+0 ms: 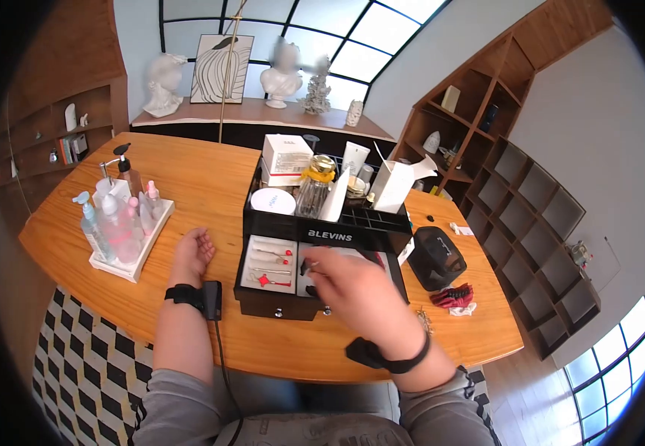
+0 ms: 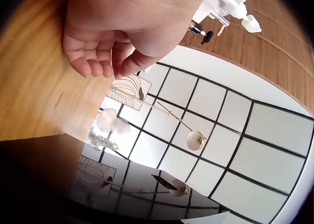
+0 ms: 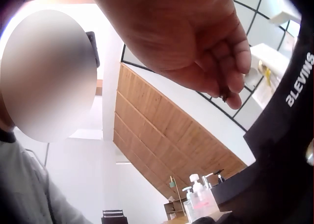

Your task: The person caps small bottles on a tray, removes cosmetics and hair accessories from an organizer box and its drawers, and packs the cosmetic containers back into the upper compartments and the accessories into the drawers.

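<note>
Over the pulled-out drawer [image 1: 251, 291] of a black organizer [image 1: 367, 235], the right hand [image 1: 360, 291] pinches a small dark item [image 1: 305, 266]. The right wrist view shows that item [image 3: 224, 97] between thumb and fingertips of the right hand [image 3: 191, 42]; what it is cannot be made out. In the drawer's left compartment lie jewelry pieces with red parts, among them a red ornament [image 1: 264, 280]. The hand partly hides the right compartment. Left of the drawer, the left hand [image 1: 192, 253] rests on the wooden table, fingers loosely curled and holding nothing, as the left hand [image 2: 117, 32] also shows in the left wrist view.
Boxes, bottles and tubes fill the organizer's top, including a white box [image 1: 287, 156]. At the left stands a white tray [image 1: 133, 269] of pump bottles. To the right are a black case [image 1: 435, 259] and a dark red bundle [image 1: 452, 297]. A cable [image 1: 224, 364] hangs from the left wrist.
</note>
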Demonstrator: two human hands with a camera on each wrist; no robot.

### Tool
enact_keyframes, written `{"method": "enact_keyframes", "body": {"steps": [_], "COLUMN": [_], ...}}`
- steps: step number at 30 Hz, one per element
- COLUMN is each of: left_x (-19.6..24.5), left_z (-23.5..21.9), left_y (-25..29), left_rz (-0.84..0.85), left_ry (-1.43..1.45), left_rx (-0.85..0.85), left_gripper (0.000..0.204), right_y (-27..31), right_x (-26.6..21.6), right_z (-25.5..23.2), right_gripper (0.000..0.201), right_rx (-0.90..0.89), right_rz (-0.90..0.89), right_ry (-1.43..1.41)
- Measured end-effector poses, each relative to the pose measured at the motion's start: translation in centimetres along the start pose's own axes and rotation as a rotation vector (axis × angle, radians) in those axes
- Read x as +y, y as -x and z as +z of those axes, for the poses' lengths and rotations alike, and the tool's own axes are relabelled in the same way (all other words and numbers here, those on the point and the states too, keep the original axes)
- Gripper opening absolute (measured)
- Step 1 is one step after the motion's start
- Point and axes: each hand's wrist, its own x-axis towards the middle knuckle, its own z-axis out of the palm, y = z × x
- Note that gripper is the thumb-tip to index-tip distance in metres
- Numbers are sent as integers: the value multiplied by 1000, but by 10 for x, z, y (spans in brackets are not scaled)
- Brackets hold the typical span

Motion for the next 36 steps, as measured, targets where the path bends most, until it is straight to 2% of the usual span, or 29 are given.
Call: {"method": "enact_keyframes", "body": {"steps": [5,9,15,17,29,36], "left_x": [1,2,-1,-1,-1,0], "left_z": [0,6,5,4,1,2], "left_y": [-2,6,4,1,-2,1], "left_rz": [-30,-17,-3,-8,-5,-9], "left_ry": [47,42,2,-13,-33,-48], "left_rx": [10,31,26,6,-3,1], "left_gripper": [10,10,10,10,8,8], "right_y": [-22,-24,-25,-21,-13,-11], "right_x": [-1,5,12,13,16,13], "right_z": [47,59,61,65,51,47], "right_gripper": [21,21,21,22,27,31], "right_rx": [-60,-106,-87,-226,-300,-275], "right_rz": [15,8,-53,-27,-41,-10], "right_ry": [-6,-85,-141,-291,-305,-284]}}
